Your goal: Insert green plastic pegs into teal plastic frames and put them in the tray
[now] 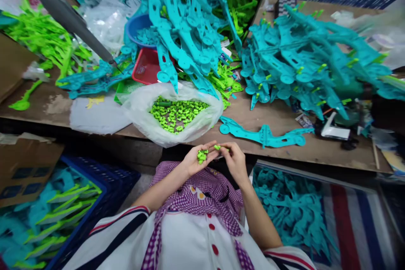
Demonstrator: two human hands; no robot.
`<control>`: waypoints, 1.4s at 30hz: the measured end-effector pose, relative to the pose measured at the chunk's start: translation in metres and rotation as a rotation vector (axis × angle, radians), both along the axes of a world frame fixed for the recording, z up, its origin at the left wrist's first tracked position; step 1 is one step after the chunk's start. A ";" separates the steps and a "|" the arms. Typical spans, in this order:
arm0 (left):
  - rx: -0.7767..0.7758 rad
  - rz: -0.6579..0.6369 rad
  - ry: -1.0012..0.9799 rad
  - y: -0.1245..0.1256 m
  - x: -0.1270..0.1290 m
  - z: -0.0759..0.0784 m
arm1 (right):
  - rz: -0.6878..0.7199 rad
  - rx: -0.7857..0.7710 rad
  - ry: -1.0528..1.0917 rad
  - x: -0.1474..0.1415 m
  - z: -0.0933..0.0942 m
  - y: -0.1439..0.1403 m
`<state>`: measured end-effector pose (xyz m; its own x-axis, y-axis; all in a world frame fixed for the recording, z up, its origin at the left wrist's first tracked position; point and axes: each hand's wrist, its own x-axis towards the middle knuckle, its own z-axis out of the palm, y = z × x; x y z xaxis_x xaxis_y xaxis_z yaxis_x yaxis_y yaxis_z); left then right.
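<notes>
1. Landmark: white plastic bag [142, 112], thin, crinkled, mouth open, lying on the worn brown table [278, 120]; it held a heap of small lime-green pegs [175, 114], short, blocky, glossy.
2. Left hand [194, 161], just below the bag at the table's near edge, was cupped palm up; a small cluster of green pieces [201, 156] lay in the palm; fingers curled loosely about them, not spread.
3. Right hand [234, 161], touching the left at the fingertips; thumb and forefinger pinched a single green peg [217, 147], which sat at the fingertips, just above the cluster.
4. Right of the bag: one flat teal plastic part [262, 134], long, with round ends, lying alone; beyond it a tall stack of teal parts [303, 59], some fitted with green pegs.
5. Behind the bag: red tray [147, 67] and blue bowl [137, 27], partly buried under more teal parts.
</notes>
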<state>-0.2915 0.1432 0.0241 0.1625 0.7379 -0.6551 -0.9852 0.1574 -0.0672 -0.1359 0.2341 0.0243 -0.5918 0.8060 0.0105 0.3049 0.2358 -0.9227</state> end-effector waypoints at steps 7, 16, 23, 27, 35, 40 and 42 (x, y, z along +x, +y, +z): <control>-0.082 -0.099 0.073 0.027 0.002 -0.010 | -0.421 -0.101 0.208 -0.059 -0.007 0.064; 0.143 -0.295 1.468 0.041 0.011 -0.019 | -0.563 -0.042 0.206 -0.059 -0.024 0.084; 0.218 -0.665 1.845 0.056 0.027 -0.031 | -0.051 0.071 -0.032 -0.031 -0.024 0.098; 0.348 -0.585 1.777 0.035 0.005 -0.021 | 0.004 0.074 -0.057 -0.026 -0.039 0.103; 0.240 -0.418 1.730 0.068 -0.006 -0.013 | 0.025 -0.034 -0.051 -0.005 -0.036 0.089; 0.111 -0.436 1.711 0.084 0.008 -0.037 | 0.092 0.320 -0.146 -0.013 -0.022 0.095; 0.109 -0.462 1.738 0.081 0.011 -0.040 | 0.139 0.335 -0.163 -0.014 -0.023 0.099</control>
<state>-0.2802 0.2239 -0.0161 -0.4021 0.8837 -0.2394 0.2103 0.3436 0.9153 -0.1495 0.3333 0.0016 -0.7107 0.6859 0.1564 0.3848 0.5651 -0.7298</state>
